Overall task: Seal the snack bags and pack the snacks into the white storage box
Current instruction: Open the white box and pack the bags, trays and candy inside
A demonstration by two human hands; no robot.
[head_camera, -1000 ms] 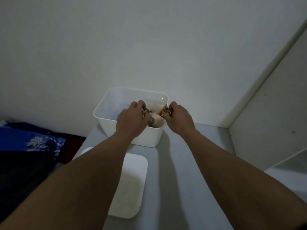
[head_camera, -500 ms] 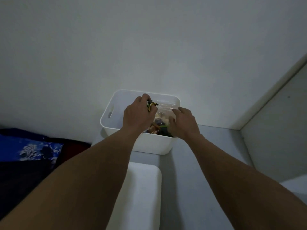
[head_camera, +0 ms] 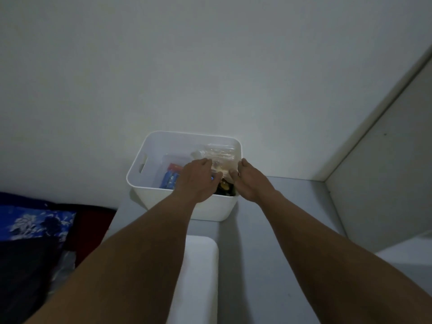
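Note:
The white storage box (head_camera: 149, 181) stands on the grey table against the wall. Inside it lie a blue and red snack pack (head_camera: 170, 177), a dark snack with a yellow spot (head_camera: 225, 187) and a clear plastic snack bag (head_camera: 221, 157). Both my hands reach into the box over its near rim. My left hand (head_camera: 197, 181) and my right hand (head_camera: 249, 180) each hold a side of the clear bag, fingers curled on its lower part. The bag's lower end is hidden behind my hands.
A white lid (head_camera: 198, 277) lies flat on the grey table (head_camera: 280, 220) in front of the box. A white cabinet side (head_camera: 385, 171) rises at the right. Blue patterned cloth (head_camera: 35, 225) lies lower at the left, beyond the table edge.
Both hands have sunk deeper into the box with the clear bag. The left hand no longer holds up the dark snack, which now lies in the box.

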